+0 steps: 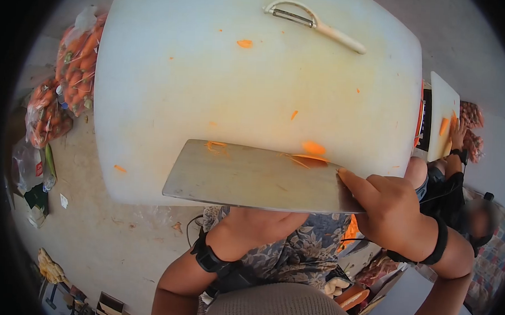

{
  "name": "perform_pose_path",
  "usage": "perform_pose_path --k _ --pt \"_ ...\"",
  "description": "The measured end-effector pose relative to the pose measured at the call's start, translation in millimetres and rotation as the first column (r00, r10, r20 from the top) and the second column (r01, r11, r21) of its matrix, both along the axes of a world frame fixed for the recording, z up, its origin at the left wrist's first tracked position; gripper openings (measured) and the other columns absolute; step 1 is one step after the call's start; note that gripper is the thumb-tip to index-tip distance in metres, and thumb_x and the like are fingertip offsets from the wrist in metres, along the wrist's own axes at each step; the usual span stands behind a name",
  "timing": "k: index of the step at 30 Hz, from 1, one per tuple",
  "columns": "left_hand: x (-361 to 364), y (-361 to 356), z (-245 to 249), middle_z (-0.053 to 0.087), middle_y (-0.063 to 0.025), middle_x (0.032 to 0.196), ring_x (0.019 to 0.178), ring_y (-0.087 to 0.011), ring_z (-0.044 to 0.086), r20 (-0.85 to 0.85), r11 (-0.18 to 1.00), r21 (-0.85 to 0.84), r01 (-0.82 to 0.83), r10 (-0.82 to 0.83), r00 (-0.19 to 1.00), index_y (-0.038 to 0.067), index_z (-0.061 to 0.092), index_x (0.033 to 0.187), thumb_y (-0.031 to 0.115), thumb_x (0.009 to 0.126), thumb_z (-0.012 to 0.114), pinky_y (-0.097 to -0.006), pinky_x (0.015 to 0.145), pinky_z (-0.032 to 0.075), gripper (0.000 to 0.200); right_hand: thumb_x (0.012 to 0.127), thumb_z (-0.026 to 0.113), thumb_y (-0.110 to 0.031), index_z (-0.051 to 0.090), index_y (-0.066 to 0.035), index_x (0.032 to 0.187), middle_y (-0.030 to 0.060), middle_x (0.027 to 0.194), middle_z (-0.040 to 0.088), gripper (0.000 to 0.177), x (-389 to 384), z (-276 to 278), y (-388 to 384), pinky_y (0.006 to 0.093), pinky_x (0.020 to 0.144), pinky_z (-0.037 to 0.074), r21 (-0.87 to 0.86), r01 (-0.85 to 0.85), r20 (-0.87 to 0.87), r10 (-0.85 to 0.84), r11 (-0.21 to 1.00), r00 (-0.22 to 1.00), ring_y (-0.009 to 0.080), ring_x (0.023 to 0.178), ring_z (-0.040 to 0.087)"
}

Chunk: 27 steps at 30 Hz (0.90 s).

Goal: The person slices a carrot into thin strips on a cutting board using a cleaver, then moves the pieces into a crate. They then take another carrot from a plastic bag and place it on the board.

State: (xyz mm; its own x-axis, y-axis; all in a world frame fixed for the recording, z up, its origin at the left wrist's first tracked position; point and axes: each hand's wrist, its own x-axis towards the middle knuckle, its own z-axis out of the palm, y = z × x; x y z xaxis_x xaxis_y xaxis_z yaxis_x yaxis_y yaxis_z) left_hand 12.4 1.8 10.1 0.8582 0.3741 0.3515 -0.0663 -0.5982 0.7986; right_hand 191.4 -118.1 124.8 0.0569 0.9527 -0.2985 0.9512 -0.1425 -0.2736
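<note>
My right hand (387,205) is closed at the handle end of a wide cleaver (251,180), its index finger laid against the blade. The blade lies nearly flat over the near edge of a white cutting board (210,88). Orange carrot shreds (216,147) and a thin carrot slice (309,158) cling to its far edge. A carrot scrap (313,147) rests on the board just past it. My left hand (266,223) is below the cleaver, close to my body; the blade hides its fingers. At the far side lies a cream Y-shaped peeler (336,37).
Clear bags of carrots (79,65) stand on the floor at left, with plastic wrapping (26,167) nearby. Small carrot bits (244,43) are scattered on the board. At right, another person's hand (458,135) is at a second board (441,92) with carrot pieces.
</note>
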Motion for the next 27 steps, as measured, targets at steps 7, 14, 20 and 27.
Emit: perform_pose_path --k 7,14,20,27 --pt "-11.2 -6.8 -8.8 0.067 -0.006 0.112 0.101 -0.0263 0.063 -0.142 0.95 -0.3 0.089 -0.136 0.98 0.01 0.068 0.111 0.018 0.084 0.069 -0.0397 0.088 0.05 0.028 0.059 0.064 -0.003 0.061 0.001 0.116 0.004 0.063 0.05 0.057 -2.3 28.0 -18.7 0.0327 0.046 0.044 -0.038 0.034 0.022 -0.033 0.999 0.999 0.0195 0.051 0.055" --pt "-17.3 -16.0 -20.5 0.059 -0.0102 0.131 0.117 -0.0256 0.058 -0.136 0.93 -0.317 0.185 -0.238 0.962 0.008 0.059 0.128 0.017 0.092 0.061 -0.0388 0.098 0.047 0.037 0.059 0.065 -0.004 0.06 0.001 0.119 0.0038 0.064 0.049 0.061 -0.5 23.0 -21.4 0.0339 0.046 0.043 -0.102 0.034 0.044 -0.03 0.994 0.999 0.0196 0.052 0.055" --pt "-8.9 -8.4 -9.6 0.066 -0.0075 0.113 0.103 -0.0259 0.063 -0.037 0.995 0.024 0.095 -0.094 0.995 0.009 0.067 0.111 0.015 0.086 0.064 -0.0394 0.088 0.051 0.026 0.055 0.068 -0.005 0.058 0.0 0.122 0.0057 0.069 0.053 0.068 4.8 3.5 -8.5 0.0349 0.048 0.046 -0.129 0.039 0.007 -0.038 0.991 0.999 0.0222 0.055 0.057" --pt "-3.9 -5.2 -3.8 0.066 -0.0033 0.102 0.092 -0.0242 0.064 -0.099 0.997 -0.052 0.054 -0.059 0.993 0.012 0.068 0.105 0.018 0.082 0.067 -0.0388 0.081 0.053 0.024 0.053 0.07 -0.006 0.058 -0.001 0.121 0.0054 0.068 0.053 0.07 -2.0 -4.9 2.1 0.0353 0.05 0.047 -0.048 0.04 -0.028 -0.042 0.998 0.999 0.023 0.055 0.058"
